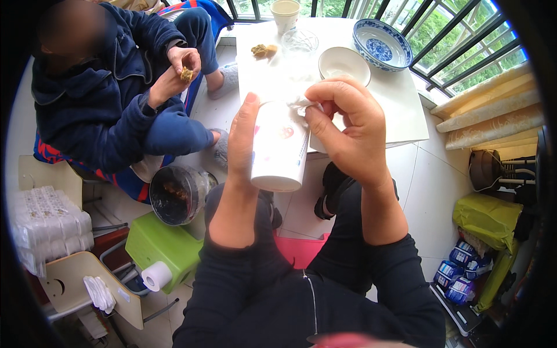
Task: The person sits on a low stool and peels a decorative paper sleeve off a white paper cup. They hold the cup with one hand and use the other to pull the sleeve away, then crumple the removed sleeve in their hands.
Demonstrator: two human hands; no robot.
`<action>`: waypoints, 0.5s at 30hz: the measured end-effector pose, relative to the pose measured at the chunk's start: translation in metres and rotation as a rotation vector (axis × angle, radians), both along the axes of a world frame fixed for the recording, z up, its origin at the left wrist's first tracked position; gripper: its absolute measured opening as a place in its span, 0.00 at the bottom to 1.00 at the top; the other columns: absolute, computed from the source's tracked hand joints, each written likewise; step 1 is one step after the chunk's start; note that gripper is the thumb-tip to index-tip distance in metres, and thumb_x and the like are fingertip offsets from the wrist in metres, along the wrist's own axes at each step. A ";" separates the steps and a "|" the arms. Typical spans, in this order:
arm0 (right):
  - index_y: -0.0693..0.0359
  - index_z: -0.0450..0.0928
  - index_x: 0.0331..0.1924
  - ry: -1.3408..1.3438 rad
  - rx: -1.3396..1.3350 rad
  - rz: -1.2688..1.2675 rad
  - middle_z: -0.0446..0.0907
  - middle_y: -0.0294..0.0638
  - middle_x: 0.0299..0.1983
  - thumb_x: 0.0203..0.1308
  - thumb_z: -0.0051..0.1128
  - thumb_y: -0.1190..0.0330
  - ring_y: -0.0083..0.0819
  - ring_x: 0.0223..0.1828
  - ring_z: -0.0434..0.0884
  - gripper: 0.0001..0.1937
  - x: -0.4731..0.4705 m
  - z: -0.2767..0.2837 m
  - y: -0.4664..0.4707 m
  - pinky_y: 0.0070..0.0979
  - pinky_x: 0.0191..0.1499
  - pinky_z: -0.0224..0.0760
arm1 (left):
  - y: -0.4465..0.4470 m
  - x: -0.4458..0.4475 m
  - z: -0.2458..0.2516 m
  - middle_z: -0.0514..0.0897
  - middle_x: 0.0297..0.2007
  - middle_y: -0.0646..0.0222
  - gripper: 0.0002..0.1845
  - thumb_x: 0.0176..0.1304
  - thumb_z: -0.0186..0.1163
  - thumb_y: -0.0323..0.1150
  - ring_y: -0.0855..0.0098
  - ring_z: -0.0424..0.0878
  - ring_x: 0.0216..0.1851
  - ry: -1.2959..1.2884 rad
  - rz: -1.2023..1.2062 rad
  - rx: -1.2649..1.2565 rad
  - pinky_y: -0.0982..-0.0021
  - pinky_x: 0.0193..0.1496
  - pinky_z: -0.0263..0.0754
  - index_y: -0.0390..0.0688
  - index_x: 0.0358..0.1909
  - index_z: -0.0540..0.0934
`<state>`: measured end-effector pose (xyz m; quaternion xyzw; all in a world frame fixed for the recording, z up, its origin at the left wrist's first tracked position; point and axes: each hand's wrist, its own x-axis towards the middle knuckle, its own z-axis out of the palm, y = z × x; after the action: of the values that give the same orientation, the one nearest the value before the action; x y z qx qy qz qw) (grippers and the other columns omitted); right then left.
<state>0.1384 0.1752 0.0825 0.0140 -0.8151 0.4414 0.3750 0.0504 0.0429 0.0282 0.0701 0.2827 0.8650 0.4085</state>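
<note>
A white paper cup [279, 148] with small coloured prints is tilted in front of me, its base toward my body. My left hand [244, 130] grips its left side, the thumb up near the rim. Between the thumb and fingers of my right hand [352, 117] is a crumpled white tissue [300, 104], pressed at the cup's rim. Beyond my hands, on the white table [391, 100], are a white bowl [343, 65], a blue-and-white porcelain dish [378, 48], a clear glass bowl [300, 42], another paper cup [285, 16] and a brown food piece [261, 51].
A seated person [113, 87] at the left holds a food piece [186, 74]. Below are a lined waste bin [174, 195], a green plastic stool [161, 243] with a toilet roll [156, 276], and a wooden chair [91, 287]. Window bars and a curtain [491, 104] edge the right.
</note>
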 end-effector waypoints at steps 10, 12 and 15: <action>0.63 0.83 0.38 -0.002 -0.126 0.169 0.79 0.40 0.37 0.48 0.60 0.84 0.24 0.32 0.75 0.12 0.002 -0.001 0.005 0.21 0.33 0.69 | 0.000 0.004 0.005 0.82 0.43 0.56 0.23 0.74 0.43 0.43 0.69 0.84 0.38 0.170 0.032 -0.071 0.71 0.41 0.81 0.32 0.54 0.71; 0.63 0.83 0.38 -0.011 -0.045 0.141 0.78 0.39 0.37 0.48 0.60 0.84 0.25 0.34 0.76 0.12 0.002 -0.002 0.009 0.20 0.35 0.70 | 0.000 0.002 0.003 0.81 0.44 0.55 0.25 0.74 0.43 0.45 0.67 0.83 0.41 0.054 -0.036 -0.016 0.69 0.44 0.81 0.32 0.56 0.70; 0.62 0.83 0.37 -0.021 0.007 0.313 0.78 0.39 0.36 0.47 0.61 0.83 0.26 0.34 0.77 0.12 0.015 0.001 0.003 0.19 0.35 0.70 | 0.001 0.001 -0.003 0.80 0.46 0.53 0.27 0.74 0.40 0.48 0.63 0.82 0.44 -0.062 -0.045 0.097 0.66 0.49 0.79 0.31 0.57 0.69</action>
<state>0.1529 0.1781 0.0833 0.1375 -0.8083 0.4919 0.2930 0.0510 0.0438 0.0253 0.0694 0.2259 0.8701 0.4325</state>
